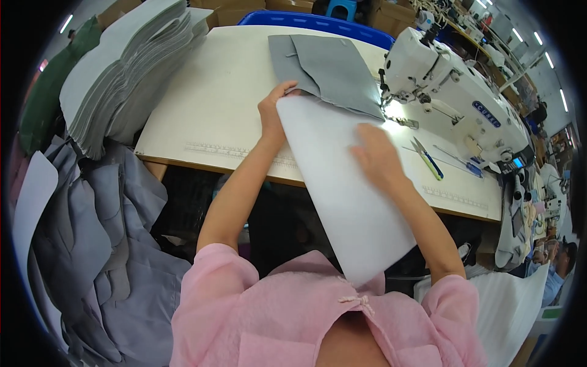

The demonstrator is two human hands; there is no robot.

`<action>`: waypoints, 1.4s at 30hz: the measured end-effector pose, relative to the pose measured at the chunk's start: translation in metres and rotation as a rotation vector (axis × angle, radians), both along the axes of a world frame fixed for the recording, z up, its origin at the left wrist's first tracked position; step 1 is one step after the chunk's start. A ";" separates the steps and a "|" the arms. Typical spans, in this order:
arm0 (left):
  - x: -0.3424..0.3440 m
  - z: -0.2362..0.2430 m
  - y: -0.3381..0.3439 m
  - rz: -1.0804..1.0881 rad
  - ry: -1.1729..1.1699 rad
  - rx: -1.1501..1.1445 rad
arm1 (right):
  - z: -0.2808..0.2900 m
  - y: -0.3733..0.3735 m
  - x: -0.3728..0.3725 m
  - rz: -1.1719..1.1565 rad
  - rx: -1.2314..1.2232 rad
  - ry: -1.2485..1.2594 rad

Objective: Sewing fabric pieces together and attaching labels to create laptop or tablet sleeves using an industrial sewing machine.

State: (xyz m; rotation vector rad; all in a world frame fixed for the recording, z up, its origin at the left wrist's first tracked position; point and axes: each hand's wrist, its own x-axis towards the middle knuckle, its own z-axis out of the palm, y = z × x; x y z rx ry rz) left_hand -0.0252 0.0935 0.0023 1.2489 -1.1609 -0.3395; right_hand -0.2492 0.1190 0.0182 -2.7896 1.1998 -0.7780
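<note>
My left hand (273,110) grips the upper left corner of a white sheet (339,208) at the lower edge of a folded grey fabric piece (324,64). The sheet slants down over the table edge to my lap. My right hand (376,153) is over the sheet's right part, its fingers smeared by motion. The fabric's right corner lies at the needle area of a white sewing machine (458,104), where a lamp glows. Beside my right hand, scissors with green and blue handles (431,162) lie near a blue-handled screwdriver (474,168).
A thick stack of grey pieces (122,67) stands left on the table (208,79), above a heap of grey fabric (116,244). A blue bin (312,21) lies beyond the table. A co-worker (553,272) sits at far right. A white sheet (501,312) hangs by my right arm.
</note>
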 end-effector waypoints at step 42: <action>0.010 0.003 0.012 -0.238 -0.515 -0.309 | -0.080 -0.169 0.120 -0.312 0.177 0.024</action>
